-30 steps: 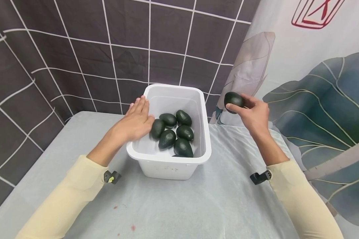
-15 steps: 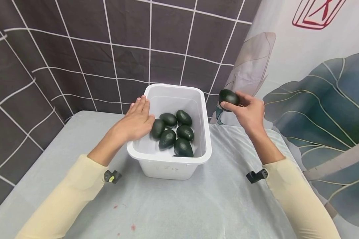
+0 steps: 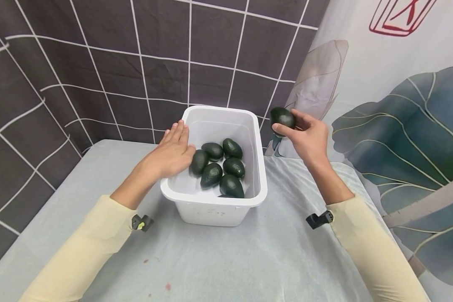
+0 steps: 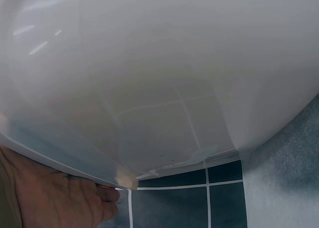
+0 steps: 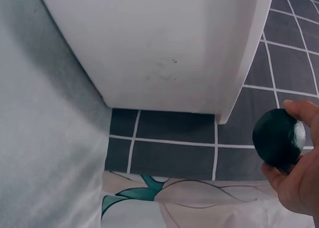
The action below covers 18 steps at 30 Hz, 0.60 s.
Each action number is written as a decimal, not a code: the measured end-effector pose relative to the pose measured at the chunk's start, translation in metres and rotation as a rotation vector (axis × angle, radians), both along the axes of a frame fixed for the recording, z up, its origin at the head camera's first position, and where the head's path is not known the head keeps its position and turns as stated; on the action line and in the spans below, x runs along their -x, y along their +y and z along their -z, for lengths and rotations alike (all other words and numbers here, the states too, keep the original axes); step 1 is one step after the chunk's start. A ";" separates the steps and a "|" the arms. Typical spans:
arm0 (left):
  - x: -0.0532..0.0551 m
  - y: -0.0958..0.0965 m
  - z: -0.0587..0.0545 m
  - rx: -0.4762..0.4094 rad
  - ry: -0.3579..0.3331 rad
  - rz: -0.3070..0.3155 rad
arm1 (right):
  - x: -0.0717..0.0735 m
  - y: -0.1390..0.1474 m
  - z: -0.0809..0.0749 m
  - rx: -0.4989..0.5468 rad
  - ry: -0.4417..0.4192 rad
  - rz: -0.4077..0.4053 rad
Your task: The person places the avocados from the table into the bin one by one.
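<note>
A white plastic tub [image 3: 211, 209] stands on the covered table, with several dark green avocados [image 3: 212, 175] lying loose on its floor. Across the tub's left rim rests my left hand [image 3: 170, 153], fingers straight and pointing to the back. In the left wrist view that hand [image 4: 60, 198] shows low at the left, against the tub's outer wall [image 4: 164, 78]. To the right of the tub, raised above the table, my right hand [image 3: 311, 136] pinches one avocado [image 3: 282, 120] between thumb and fingers. The right wrist view has the same avocado [image 5: 276, 137] at the fingertips, outside the tub wall [image 5: 149, 48].
A pale grey-blue cloth [image 3: 211, 264] covers the table. Behind the tub hangs a dark curtain [image 3: 166, 29] with a white grid, and at the right a white cloth [image 3: 400, 159] printed with big leaves.
My right hand has moved left and slightly up toward the tub, carrying the avocado. The left hand and the avocados in the tub have stayed put.
</note>
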<state>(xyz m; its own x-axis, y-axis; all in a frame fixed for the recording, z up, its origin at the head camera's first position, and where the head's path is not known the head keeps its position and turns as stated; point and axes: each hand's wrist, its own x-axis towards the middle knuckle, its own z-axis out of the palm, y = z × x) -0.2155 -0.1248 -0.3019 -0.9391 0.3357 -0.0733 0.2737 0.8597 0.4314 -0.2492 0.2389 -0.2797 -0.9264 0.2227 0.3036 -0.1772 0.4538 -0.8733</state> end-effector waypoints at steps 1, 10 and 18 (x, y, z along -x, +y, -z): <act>0.000 0.000 0.000 -0.001 0.001 0.000 | 0.000 -0.001 -0.001 0.007 0.009 -0.006; 0.000 0.000 0.000 -0.004 0.001 0.002 | -0.001 -0.015 -0.007 0.025 0.060 -0.030; 0.000 0.000 -0.001 -0.010 -0.001 0.004 | -0.001 -0.026 -0.011 0.035 0.082 -0.053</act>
<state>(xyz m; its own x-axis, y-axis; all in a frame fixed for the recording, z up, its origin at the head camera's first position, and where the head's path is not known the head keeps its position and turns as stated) -0.2150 -0.1251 -0.3012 -0.9377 0.3400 -0.0710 0.2764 0.8543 0.4402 -0.2482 0.2128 -0.2688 -0.9095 0.1862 0.3718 -0.2714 0.4116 -0.8700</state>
